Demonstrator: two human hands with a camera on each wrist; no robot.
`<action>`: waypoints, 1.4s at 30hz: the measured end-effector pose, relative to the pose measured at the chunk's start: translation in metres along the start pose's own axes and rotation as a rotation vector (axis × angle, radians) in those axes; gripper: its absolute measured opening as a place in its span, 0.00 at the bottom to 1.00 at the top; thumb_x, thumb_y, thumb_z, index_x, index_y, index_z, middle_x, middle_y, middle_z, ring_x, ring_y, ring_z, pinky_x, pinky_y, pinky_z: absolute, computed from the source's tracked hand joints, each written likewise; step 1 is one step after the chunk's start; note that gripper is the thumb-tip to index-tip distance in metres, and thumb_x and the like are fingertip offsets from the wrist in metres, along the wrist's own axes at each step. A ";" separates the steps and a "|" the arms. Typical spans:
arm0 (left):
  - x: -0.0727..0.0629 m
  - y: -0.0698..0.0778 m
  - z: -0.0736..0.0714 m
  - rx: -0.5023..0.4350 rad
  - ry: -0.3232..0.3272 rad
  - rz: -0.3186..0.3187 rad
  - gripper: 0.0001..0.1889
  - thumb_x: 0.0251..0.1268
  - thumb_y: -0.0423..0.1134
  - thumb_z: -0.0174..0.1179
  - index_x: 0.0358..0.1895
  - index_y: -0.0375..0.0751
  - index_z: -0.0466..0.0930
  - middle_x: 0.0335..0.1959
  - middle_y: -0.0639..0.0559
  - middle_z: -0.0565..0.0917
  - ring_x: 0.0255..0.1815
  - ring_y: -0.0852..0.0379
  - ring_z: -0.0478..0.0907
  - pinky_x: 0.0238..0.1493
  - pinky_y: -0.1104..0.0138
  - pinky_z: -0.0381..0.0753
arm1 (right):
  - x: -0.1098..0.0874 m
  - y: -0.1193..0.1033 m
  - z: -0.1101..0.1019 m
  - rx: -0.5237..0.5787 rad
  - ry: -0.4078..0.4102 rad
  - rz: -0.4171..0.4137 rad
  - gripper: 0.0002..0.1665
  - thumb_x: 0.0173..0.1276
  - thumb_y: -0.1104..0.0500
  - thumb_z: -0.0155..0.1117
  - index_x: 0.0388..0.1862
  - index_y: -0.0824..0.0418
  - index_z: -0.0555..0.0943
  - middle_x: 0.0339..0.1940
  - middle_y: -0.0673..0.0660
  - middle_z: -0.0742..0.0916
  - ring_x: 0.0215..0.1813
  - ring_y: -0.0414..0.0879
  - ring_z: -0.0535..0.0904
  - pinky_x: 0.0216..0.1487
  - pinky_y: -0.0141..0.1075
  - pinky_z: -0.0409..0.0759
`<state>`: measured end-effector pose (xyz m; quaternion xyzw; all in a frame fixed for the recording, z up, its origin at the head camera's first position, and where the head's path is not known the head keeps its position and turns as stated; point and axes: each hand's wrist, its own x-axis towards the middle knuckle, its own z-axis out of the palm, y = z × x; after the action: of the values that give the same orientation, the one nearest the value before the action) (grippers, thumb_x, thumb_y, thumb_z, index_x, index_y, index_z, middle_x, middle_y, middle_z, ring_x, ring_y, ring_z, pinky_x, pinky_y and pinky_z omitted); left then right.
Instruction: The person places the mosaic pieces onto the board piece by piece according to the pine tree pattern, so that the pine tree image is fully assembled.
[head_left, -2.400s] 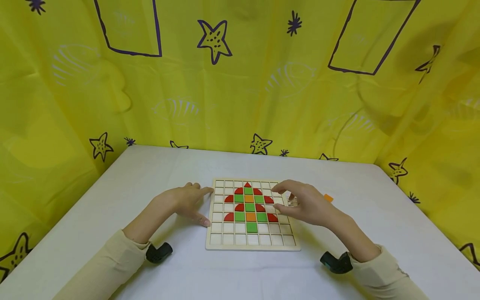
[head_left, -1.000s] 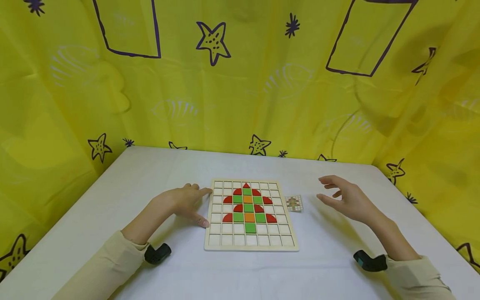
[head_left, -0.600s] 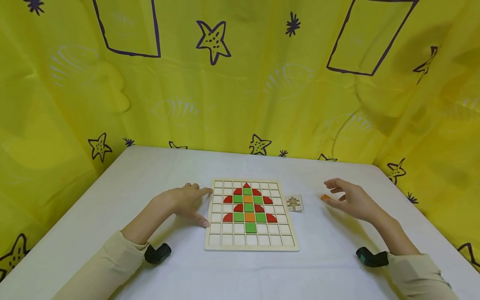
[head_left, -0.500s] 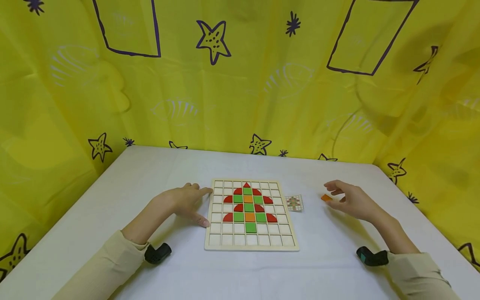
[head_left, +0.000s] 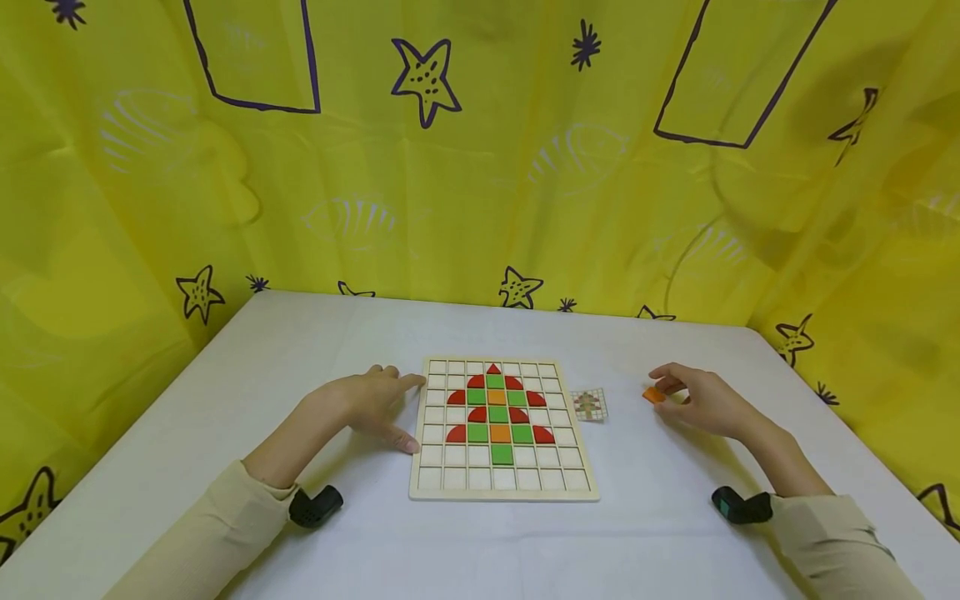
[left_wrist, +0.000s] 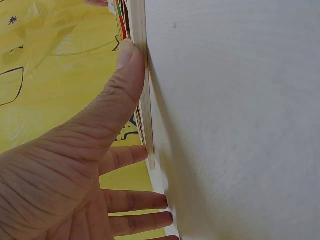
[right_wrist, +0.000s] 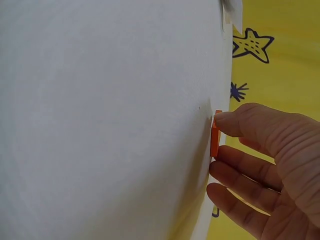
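Observation:
A pale wooden grid board point(head_left: 431, 492) lies mid-table with red, green and orange pieces set in a tree shape. My left hand point(head_left: 367, 408) rests at its left side, thumb and forefinger spread along the edge; the left wrist view shows the thumb point(left_wrist: 131, 55) against the board's side. To the right of the board, my right hand point(head_left: 705, 400) pinches a loose orange tile point(head_left: 652, 395) at the table surface. Seen from the right wrist, the thumb presses one end of the orange tile point(right_wrist: 215, 135) and the forefinger meets its other end.
A small printed card point(head_left: 589, 405) with a tree pattern lies against the board's right edge. The white table point(head_left: 360, 550) is enclosed by a yellow curtain point(head_left: 465, 183) with star and fish drawings. A dark wrist camera point(head_left: 317, 506) sits under each wrist.
My right hand has gone from above the board's right side out to the orange tile, and its fingers have closed in on it. The left hand stays at the board's edge.

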<state>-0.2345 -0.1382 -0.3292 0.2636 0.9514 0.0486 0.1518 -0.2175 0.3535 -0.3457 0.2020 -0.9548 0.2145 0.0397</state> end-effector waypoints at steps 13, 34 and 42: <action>0.000 -0.001 -0.001 -0.007 0.007 -0.001 0.54 0.51 0.65 0.75 0.78 0.43 0.62 0.63 0.36 0.74 0.66 0.38 0.70 0.63 0.41 0.74 | 0.006 -0.003 0.002 -0.053 -0.006 0.005 0.20 0.62 0.67 0.74 0.53 0.69 0.81 0.39 0.55 0.89 0.43 0.54 0.84 0.42 0.45 0.86; 0.001 0.000 0.002 -0.010 -0.004 0.002 0.55 0.50 0.66 0.75 0.78 0.43 0.62 0.65 0.34 0.73 0.67 0.37 0.69 0.64 0.40 0.73 | 0.006 -0.010 0.006 -0.100 0.032 0.054 0.23 0.54 0.67 0.77 0.48 0.69 0.81 0.33 0.51 0.85 0.35 0.44 0.78 0.38 0.38 0.79; 0.001 0.000 0.001 0.003 0.004 0.007 0.54 0.50 0.66 0.74 0.78 0.43 0.62 0.62 0.36 0.75 0.65 0.38 0.71 0.63 0.41 0.75 | 0.007 -0.019 0.001 -0.091 0.079 -0.024 0.22 0.55 0.67 0.79 0.48 0.67 0.81 0.33 0.50 0.86 0.35 0.44 0.80 0.37 0.35 0.81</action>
<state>-0.2352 -0.1376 -0.3310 0.2672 0.9508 0.0481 0.1491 -0.2166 0.3347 -0.3381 0.2027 -0.9587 0.1783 0.0892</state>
